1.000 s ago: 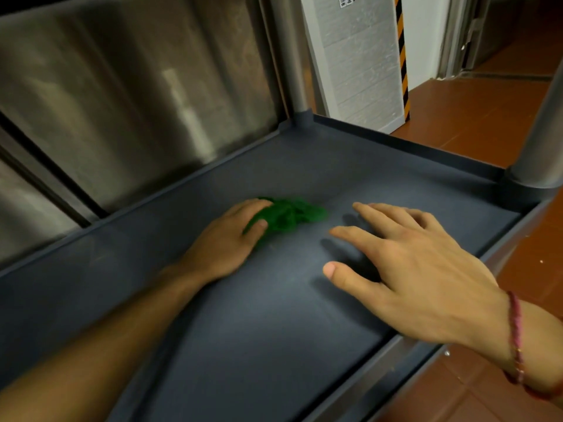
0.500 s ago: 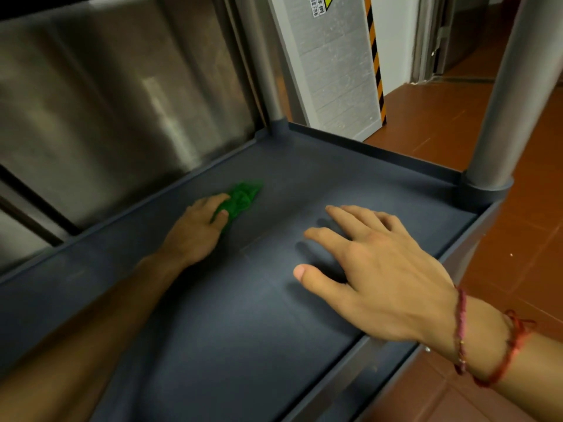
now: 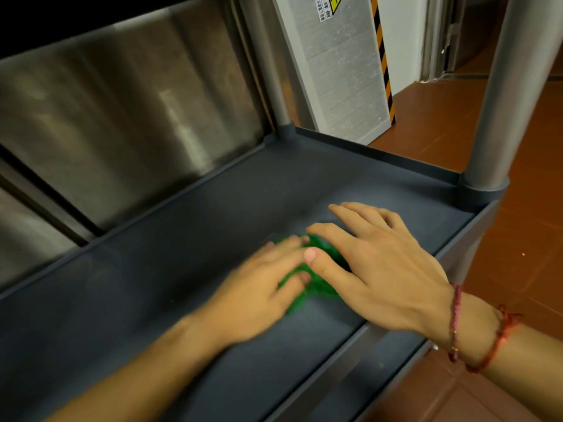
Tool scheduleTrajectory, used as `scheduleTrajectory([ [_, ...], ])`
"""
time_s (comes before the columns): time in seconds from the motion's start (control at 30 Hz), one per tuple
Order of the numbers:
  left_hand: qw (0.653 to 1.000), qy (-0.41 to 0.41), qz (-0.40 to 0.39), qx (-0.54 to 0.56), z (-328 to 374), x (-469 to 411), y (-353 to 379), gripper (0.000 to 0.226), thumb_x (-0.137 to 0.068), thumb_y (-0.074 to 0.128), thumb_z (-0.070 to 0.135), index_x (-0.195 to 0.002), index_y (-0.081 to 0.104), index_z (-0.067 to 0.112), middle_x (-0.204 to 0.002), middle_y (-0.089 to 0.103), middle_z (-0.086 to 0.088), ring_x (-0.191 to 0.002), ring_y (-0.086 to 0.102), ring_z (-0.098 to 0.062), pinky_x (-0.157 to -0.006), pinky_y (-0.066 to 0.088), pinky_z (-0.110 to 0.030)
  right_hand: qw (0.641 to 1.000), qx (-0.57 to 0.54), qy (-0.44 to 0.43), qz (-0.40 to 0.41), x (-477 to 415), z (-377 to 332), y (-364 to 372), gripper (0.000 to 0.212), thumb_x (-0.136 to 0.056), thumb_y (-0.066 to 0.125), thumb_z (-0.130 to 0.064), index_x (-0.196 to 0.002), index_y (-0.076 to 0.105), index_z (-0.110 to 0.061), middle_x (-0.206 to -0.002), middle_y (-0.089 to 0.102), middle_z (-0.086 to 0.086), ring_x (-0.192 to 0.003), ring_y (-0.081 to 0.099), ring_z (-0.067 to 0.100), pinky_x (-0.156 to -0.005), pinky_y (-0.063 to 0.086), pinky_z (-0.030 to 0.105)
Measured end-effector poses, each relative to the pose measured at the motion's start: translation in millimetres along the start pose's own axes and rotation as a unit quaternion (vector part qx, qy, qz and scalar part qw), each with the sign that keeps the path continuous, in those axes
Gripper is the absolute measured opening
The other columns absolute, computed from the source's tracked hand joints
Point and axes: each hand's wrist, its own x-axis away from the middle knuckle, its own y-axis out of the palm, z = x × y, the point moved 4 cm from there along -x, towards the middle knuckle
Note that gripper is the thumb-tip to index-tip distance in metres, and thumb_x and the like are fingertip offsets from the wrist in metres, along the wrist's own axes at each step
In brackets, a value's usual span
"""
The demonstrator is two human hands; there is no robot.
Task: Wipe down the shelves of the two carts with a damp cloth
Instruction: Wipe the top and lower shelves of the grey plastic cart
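A green cloth (image 3: 320, 284) lies bunched on the dark grey cart shelf (image 3: 146, 287), near the shelf's front edge. My left hand (image 3: 259, 287) presses flat on the cloth with fingers stretched out; the hand is blurred by motion. My right hand (image 3: 377, 266) hovers just right of the cloth with fingers spread, its thumb over the cloth's edge, and it covers part of the cloth. Red string bracelets circle my right wrist.
Grey round posts stand at the shelf's far corner (image 3: 268, 65) and right corner (image 3: 499, 95). A stainless steel panel (image 3: 122, 117) runs along the shelf's far side. A white panel with a yellow-black stripe (image 3: 344, 65) stands beyond, on a red tiled floor (image 3: 524, 233).
My left hand has swept the cloth from the shelf's back edge toward the front, up against my right hand. My right hand has stayed about where it was.
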Motion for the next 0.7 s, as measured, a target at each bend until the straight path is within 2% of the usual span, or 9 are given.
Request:
scheduleTrajectory([
  [0.07, 0.999, -0.045, 0.015, -0.012, -25.9, -16.6, -6.7, 0.047, -0.097, 0.038, 0.042, -0.141, 0.050, 0.029, -0.152, 0.043, 0.013, -0.142, 0.031, 0.000, -0.117, 0.018, -0.021, 1.000, -0.009, 0.000, 0.007, -0.5, 1.9, -0.1, 0.069, -0.093, 0.005, -0.068, -0.138, 0.049, -0.039, -0.154, 0.040, 0.002, -0.147, 0.023, 0.019, -0.119, 0.013, 0.038],
  [0.17, 0.990, -0.130, 0.049, -0.008, -61.5, -36.5, -20.8, 0.040, -0.096, 0.048, 0.038, -0.132, 0.058, 0.024, -0.147, 0.050, 0.008, -0.136, 0.043, -0.009, -0.106, 0.024, -0.012, 1.000, -0.026, -0.009, 0.012, 0.9, 1.2, 0.1, 0.071, -0.093, 0.004, -0.067, -0.135, 0.053, -0.037, -0.154, 0.040, 0.002, -0.146, 0.023, 0.019, -0.119, 0.014, 0.038],
  [0.27, 0.984, -0.168, 0.056, 0.029, -70.4, -40.2, -24.0, 0.025, -0.096, 0.060, 0.025, -0.120, 0.059, 0.029, -0.142, 0.052, 0.015, -0.130, 0.049, -0.008, -0.101, 0.030, -0.014, 0.999, -0.044, -0.013, 0.013, -0.5, 11.5, -5.9, 0.067, -0.095, 0.010, -0.064, -0.129, 0.059, -0.034, -0.149, 0.045, 0.004, -0.143, 0.028, 0.022, -0.116, 0.021, 0.038],
  [0.37, 0.980, -0.176, 0.056, 0.075, -61.0, -34.1, -21.0, 0.016, -0.093, 0.059, 0.037, -0.106, 0.055, 0.046, -0.132, 0.049, 0.032, -0.124, 0.049, 0.002, -0.097, 0.031, -0.007, 0.996, 0.024, 0.018, 0.084, -15.0, 52.0, -22.6, 0.060, -0.099, 0.017, -0.059, -0.114, 0.067, -0.030, -0.128, 0.062, 0.005, -0.126, 0.048, 0.030, -0.102, 0.039, 0.045],
  [0.4, 0.979, -0.171, 0.064, 0.085, -54.8, -31.0, -21.0, 0.018, -0.087, 0.057, 0.047, -0.105, 0.054, 0.047, -0.129, 0.049, 0.034, -0.122, 0.049, 0.004, -0.095, 0.030, -0.003, 0.995, 0.037, 0.044, 0.084, -20.9, 65.5, -26.5, 0.062, -0.099, 0.014, -0.059, -0.112, 0.066, -0.029, -0.123, 0.063, 0.003, -0.122, 0.050, 0.030, -0.098, 0.041, 0.046],
  [0.47, 0.983, -0.131, 0.070, 0.112, -34.0, -23.0, -17.6, 0.036, -0.079, 0.048, 0.057, -0.110, 0.057, 0.042, -0.129, 0.051, 0.032, -0.123, 0.051, 0.006, -0.097, 0.031, -0.001, 0.994, 0.037, 0.076, 0.068, -28.8, 81.2, -25.2, 0.065, -0.097, 0.009, -0.060, -0.111, 0.065, -0.029, -0.117, 0.064, -0.001, -0.118, 0.050, 0.029, -0.094, 0.043, 0.045],
  [0.57, 0.992, -0.056, 0.021, 0.112, 1.2, -8.2, -4.9, 0.045, -0.088, 0.046, 0.049, -0.125, 0.062, 0.030, -0.138, 0.051, 0.022, -0.131, 0.044, 0.009, -0.111, 0.027, -0.010, 0.993, 0.018, 0.066, 0.091, -32.7, 79.0, -20.1, 0.057, -0.098, 0.015, -0.057, -0.100, 0.063, -0.026, -0.109, 0.065, -0.002, -0.112, 0.052, 0.030, -0.091, 0.044, 0.046],
  [0.63, 0.996, 0.006, -0.008, 0.086, 28.8, 0.2, 3.9, 0.044, -0.095, 0.045, 0.042, -0.132, 0.061, 0.024, -0.146, 0.049, 0.014, -0.138, 0.038, 0.005, -0.116, 0.022, -0.017, 0.989, -0.018, 0.079, 0.123, -30.7, 78.7, -21.6, 0.051, -0.100, 0.019, -0.054, -0.088, 0.058, -0.024, -0.099, 0.066, -0.001, -0.105, 0.054, 0.033, -0.086, 0.046, 0.047],
  [0.7, 0.995, 0.054, -0.027, 0.085, 51.5, 3.7, 9.0, 0.043, -0.099, 0.044, 0.039, -0.136, 0.059, 0.023, -0.150, 0.047, 0.010, -0.141, 0.034, 0.001, -0.119, 0.020, -0.021, 0.985, -0.041, 0.091, 0.141, -30.1, 81.5, -23.8, 0.049, -0.099, 0.020, -0.055, -0.084, 0.055, -0.025, -0.096, 0.066, -0.001, -0.102, 0.054, 0.034, -0.086, 0.046, 0.047],
])
